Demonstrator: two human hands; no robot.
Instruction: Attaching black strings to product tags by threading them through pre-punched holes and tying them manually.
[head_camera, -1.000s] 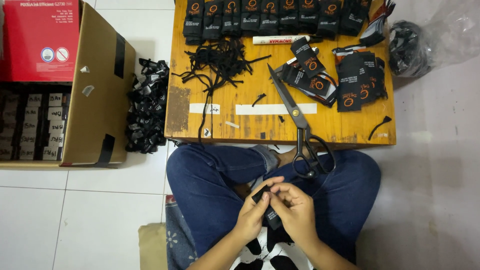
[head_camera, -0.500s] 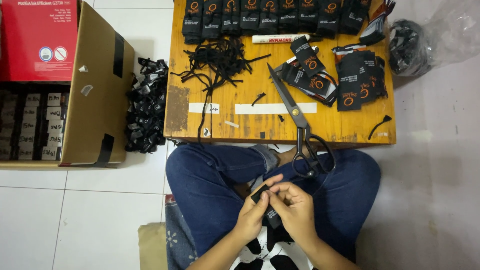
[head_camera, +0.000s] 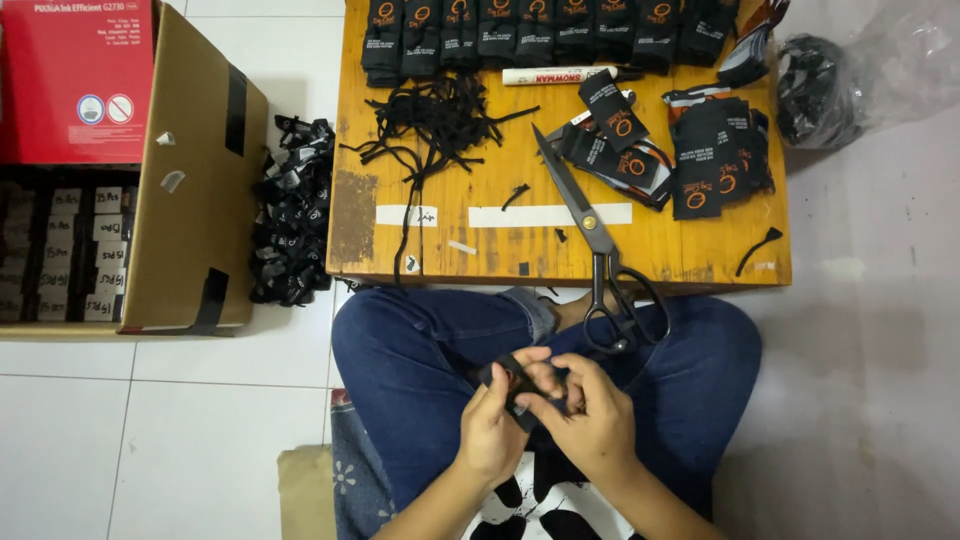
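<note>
Black fabric, a small flat tag (head_camera: 515, 385), is pinched between both hands over the lap.

The tag is held at its left end by the left hand (head_camera: 492, 432) and pressed at its right by the fingers of the right hand (head_camera: 590, 425), both closed narrowly on it above blue denim-clad legs (head_camera: 420, 350). Ahead, a worn wooden table (head_camera: 480, 240) is set on pale floor tiles (head_camera: 150, 420); long steel scissors (head_camera: 592, 240) overhang its near edge, and black cords (head_camera: 440, 115) are tangled beside stacked black labels (head_camera: 715, 155). A brown cardboard box (head_camera: 195, 180) is placed at the left.
</note>
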